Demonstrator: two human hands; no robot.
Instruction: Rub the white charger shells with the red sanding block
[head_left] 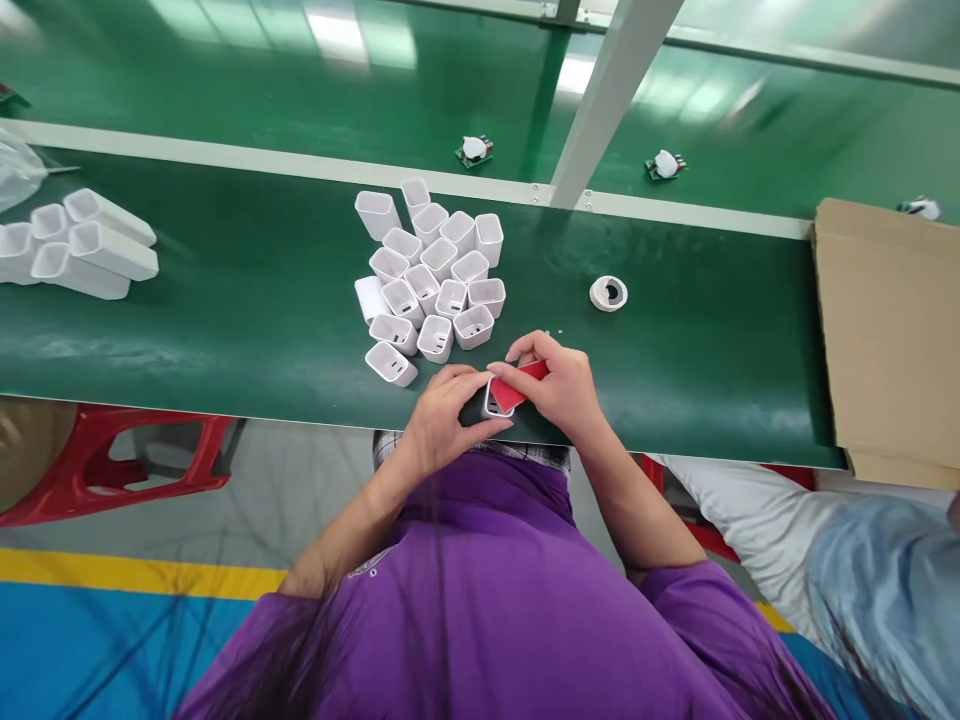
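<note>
Close to the bench's front edge, my left hand is closed around a white plastic charger housing with slots inside its open end. My right hand pinches a flat red piece, which looks like a card or strip, and its lower corner lies over the housing's opening. Whether the red piece reaches inside cannot be made out. Just beyond my left hand stands a cluster of white open-topped housings, several showing slots in their floors.
More white housings lie on their sides at the left. A white ring-shaped roll sits right of my hands. A cardboard sheet covers the right end. Small circuit boards rest behind the metal rail and post. Another person's sleeve shows at lower right.
</note>
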